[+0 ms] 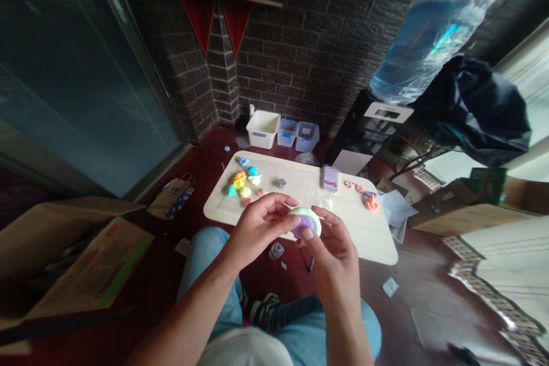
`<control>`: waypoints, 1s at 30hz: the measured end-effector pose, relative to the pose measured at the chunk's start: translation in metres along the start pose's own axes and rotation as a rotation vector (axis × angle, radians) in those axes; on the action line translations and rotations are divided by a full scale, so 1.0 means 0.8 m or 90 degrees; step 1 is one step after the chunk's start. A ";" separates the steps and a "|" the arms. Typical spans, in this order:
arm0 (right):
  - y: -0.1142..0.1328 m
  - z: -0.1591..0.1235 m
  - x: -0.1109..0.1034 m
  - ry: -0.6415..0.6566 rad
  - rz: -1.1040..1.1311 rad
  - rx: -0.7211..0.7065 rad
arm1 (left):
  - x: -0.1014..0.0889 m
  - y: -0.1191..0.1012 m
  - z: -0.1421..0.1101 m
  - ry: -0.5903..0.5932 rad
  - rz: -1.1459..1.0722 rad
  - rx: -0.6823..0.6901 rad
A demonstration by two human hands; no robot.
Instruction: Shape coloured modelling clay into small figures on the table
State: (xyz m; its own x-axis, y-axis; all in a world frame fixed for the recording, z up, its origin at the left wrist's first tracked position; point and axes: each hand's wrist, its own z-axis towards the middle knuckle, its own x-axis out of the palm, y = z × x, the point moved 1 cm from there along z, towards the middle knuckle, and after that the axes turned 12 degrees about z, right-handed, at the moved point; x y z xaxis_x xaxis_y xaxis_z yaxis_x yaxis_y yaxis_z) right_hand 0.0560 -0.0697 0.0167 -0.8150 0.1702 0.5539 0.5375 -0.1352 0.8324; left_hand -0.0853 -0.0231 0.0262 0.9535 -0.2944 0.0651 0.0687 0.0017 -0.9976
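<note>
Purple and pale green clay piece (309, 225): held up between both hands, over the near edge of the table; rounded, purple toward the person, pale green along the top and right rim.
Left hand (266, 222): clamped on the piece from the left, thumb on its purple face, fingers curled along the upper side.
Right hand (335, 243): clamped on it from the right, thumb pressing the lower part of the purple face, some fingers behind.
Table (364, 237): pale, with rounded corners, in front of the person's knees.
Clear textured sheet (300, 180): flat on the middle of the table.
Small greyish item (281, 183): on that sheet, beyond the left hand; too small to identify.
Coloured lumps (239, 182): grouped at the table's left end, in blue, teal, orange, yellow, white, green and pinkish red.
Flat rectangular item (330, 178): near the table's far edge, its top part blurred.
Swirled pieces (359, 187): small, toward the right end, near a larger orange and purple clump (370, 201).
Clear container (276, 250): on the dark red floor, between the person's knees and the table.
White bin (262, 130): on the floor behind the table, beside two clear bluish boxes (307, 137).
Water dispenser (358, 126): behind the table to the right, topped by a plastic-wrapped blue bottle (420, 40).
</note>
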 end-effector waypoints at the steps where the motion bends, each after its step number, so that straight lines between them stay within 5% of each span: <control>1: -0.001 0.000 0.001 -0.014 0.000 -0.016 | 0.000 0.000 -0.002 0.001 -0.003 0.005; 7: -0.001 -0.004 0.001 -0.058 0.000 -0.050 | -0.009 -0.001 -0.010 -0.006 0.012 0.047; 23: 0.005 -0.017 0.006 -0.091 -0.112 -0.134 | -0.024 -0.020 -0.008 -0.081 0.404 0.326; 30: 0.005 -0.020 0.003 -0.087 -0.131 -0.149 | -0.024 -0.025 -0.010 -0.073 0.466 0.393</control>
State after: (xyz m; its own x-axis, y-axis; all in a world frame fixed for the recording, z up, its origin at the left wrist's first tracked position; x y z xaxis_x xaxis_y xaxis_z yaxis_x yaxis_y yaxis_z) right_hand 0.0523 -0.0853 0.0209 -0.8565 0.3436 0.3852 0.2878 -0.3015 0.9090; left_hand -0.1075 -0.0250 0.0450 0.8422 0.0746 -0.5340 -0.4432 0.6599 -0.6068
